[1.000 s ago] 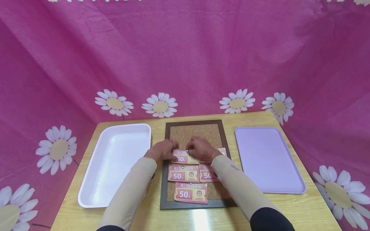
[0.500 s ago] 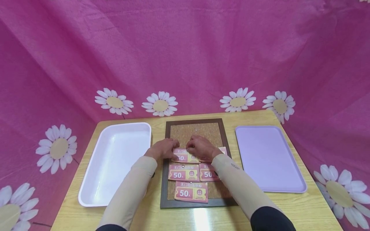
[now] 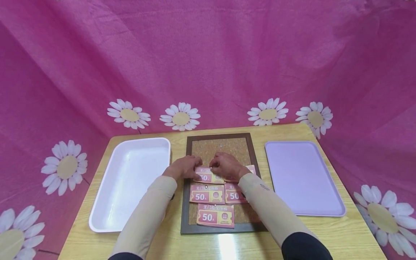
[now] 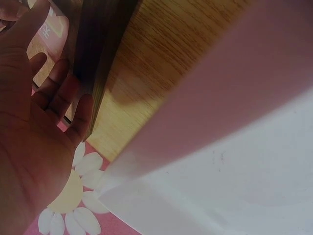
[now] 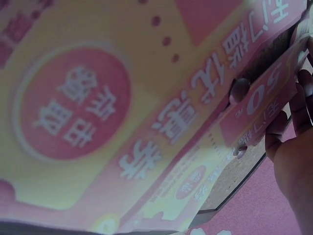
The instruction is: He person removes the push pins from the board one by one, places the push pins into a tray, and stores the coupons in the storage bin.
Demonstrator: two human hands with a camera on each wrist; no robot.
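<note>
A pink-and-yellow coupon lies in the upper left of a row on the framed cork board. My left hand rests at its left end, thumb on its face; the other fingers look loosely bent in the left wrist view. At the coupon's top edge, a small push pin sits at the pinched thumb and forefinger of my right hand. Part of a second coupon is hidden under that hand. In the right wrist view, the right hand is cut off at the fingertips.
Below lie more coupons, among them a left one, a right one partly covered by my forearm, and a bottom one. A white tray stands left of the board, a purple tray right of it, on a wooden table.
</note>
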